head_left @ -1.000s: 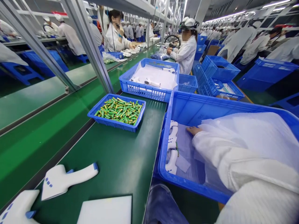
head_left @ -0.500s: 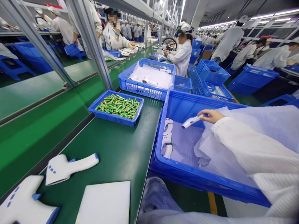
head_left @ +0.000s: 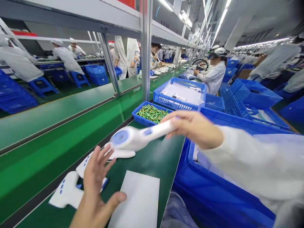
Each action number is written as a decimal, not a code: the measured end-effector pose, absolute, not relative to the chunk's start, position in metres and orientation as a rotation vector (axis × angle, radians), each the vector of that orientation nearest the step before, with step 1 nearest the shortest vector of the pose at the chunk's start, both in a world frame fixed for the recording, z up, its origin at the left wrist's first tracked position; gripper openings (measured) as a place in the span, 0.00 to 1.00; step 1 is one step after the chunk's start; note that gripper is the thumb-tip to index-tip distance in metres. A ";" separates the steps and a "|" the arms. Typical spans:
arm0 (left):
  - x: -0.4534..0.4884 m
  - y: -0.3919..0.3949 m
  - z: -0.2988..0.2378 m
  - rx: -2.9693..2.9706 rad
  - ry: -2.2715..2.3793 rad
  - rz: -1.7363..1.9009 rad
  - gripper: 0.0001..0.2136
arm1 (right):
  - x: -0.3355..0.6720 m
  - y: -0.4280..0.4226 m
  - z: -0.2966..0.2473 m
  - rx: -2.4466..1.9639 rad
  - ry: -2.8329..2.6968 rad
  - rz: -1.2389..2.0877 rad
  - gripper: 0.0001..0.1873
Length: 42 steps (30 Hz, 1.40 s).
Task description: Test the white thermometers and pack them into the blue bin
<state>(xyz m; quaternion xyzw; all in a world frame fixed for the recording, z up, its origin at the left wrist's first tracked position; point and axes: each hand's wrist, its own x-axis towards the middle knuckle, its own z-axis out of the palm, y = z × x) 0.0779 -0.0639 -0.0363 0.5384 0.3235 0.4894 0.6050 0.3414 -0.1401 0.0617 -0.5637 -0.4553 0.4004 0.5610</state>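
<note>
Grip of right hand (head_left: 197,128) on handle (head_left: 161,130) of white device (head_left: 135,138), over bench (head_left: 152,163) between its edges; open left hand (head_left: 93,191), spread wide, near device's blue face (head_left: 121,136); white housings (head_left: 66,190) along bench's left edge.

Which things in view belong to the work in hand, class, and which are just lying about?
Likely part of the work:
white device held in the right hand
similar devices on the green bench
tray of green batteries
white pad

Probably just lying about:
blue stools
stacked blue crates
</note>
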 end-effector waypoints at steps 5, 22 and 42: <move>0.073 -0.067 -0.041 1.098 0.899 1.232 0.27 | 0.297 -0.106 0.016 -1.170 -1.168 1.479 0.21; 0.052 -0.024 -0.040 0.987 0.978 1.225 0.32 | 0.478 0.010 -0.068 -2.327 -2.124 0.360 0.14; 0.054 -0.030 -0.021 0.746 0.681 1.140 0.25 | 0.347 -0.054 0.056 -1.273 -1.555 0.346 0.15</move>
